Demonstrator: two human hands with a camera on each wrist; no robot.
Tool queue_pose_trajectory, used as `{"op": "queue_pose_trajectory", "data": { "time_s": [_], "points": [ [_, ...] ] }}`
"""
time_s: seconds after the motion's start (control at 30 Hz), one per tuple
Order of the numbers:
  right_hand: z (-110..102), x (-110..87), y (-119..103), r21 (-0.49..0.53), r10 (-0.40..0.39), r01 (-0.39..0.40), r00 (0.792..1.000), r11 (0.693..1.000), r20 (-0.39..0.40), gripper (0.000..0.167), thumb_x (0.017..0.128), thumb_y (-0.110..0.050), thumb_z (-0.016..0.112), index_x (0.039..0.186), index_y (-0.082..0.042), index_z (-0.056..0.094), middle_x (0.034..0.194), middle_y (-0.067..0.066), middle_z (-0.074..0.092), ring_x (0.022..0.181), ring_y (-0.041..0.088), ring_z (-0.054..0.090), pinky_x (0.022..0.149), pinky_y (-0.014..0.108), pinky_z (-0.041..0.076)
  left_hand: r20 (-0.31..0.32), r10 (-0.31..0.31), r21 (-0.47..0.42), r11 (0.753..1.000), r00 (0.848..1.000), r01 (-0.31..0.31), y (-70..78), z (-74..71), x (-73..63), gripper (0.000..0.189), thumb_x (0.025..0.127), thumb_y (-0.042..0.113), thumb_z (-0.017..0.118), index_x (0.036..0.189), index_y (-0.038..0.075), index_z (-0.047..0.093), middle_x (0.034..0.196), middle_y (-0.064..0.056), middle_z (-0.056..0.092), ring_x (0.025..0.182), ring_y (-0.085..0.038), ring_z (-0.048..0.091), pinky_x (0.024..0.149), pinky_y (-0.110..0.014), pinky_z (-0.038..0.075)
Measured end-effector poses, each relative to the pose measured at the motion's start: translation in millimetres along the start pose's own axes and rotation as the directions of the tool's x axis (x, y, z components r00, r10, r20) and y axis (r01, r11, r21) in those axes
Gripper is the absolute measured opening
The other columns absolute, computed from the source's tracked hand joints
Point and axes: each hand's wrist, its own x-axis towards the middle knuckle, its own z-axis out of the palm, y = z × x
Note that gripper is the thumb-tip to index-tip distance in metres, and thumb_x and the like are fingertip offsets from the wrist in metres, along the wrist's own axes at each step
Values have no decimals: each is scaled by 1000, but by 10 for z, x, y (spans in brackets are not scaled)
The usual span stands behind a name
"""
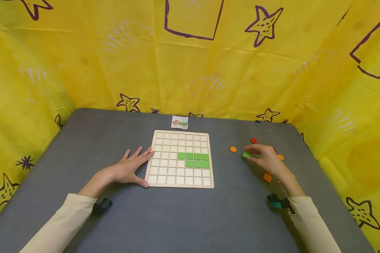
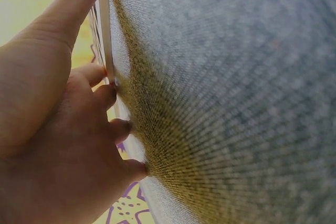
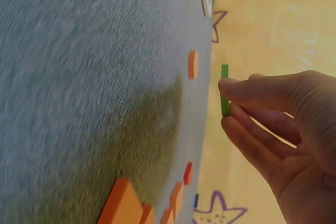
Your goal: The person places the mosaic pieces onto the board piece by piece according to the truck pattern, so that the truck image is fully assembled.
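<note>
An orange block (image 1: 267, 177) under the right wrist could be knocked if the arm is lowered. A green tile (image 1: 246, 154) is pinched above the table between the bent fingers and thumb of the right hand (image 1: 269, 158); being held only at the fingertips, it could be dropped if the grip is loosened. The grid board (image 1: 180, 186) is touched along its left edge by the left hand (image 1: 128, 170), fingers spread and nothing gripped; uneven pressure there could cause it to be skewed. The pinched tile is held right of the board, well apart from the left hand, near an orange disc (image 1: 233, 149). Beyond the board, a picture card (image 1: 179, 122) is seen.
</note>
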Motion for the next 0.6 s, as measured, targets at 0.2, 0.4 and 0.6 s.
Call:
{"op": "queue_pose_trajectory", "data": {
  "time_s": [0.2, 0.4, 0.6],
  "points": [
    [75, 102, -87, 26, -8, 8, 999, 1000, 33, 37, 81, 7, 74, 116, 4, 67, 112, 17, 70, 100, 34, 68, 85, 47, 55, -7, 6, 1, 1000, 1000, -6, 14, -11, -8, 117, 72, 54, 80, 158, 8, 16, 164, -14, 7, 147, -45, -4, 109, -67, -11],
    [179, 200, -188, 53, -68, 67, 997, 996, 31, 36, 77, 11, 75, 113, 6, 69, 108, 17, 71, 97, 33, 69, 83, 47, 55, -7, 7, -5, 1000, 1000, -7, 38, -12, -2, 116, 72, 54, 80, 157, 7, 16, 164, -15, 7, 147, -46, -3, 109, -68, -10],
    [278, 275, -279, 58, -98, 95, 994, 994, 52, 36, 77, 11, 75, 113, 7, 68, 108, 17, 71, 97, 33, 69, 84, 47, 55, -8, 11, 2, 1000, 1000, -11, 36, -3, 0, 116, 72, 54, 80, 157, 7, 17, 163, -16, 8, 147, -46, -3, 109, -67, -10]
  ]
}}
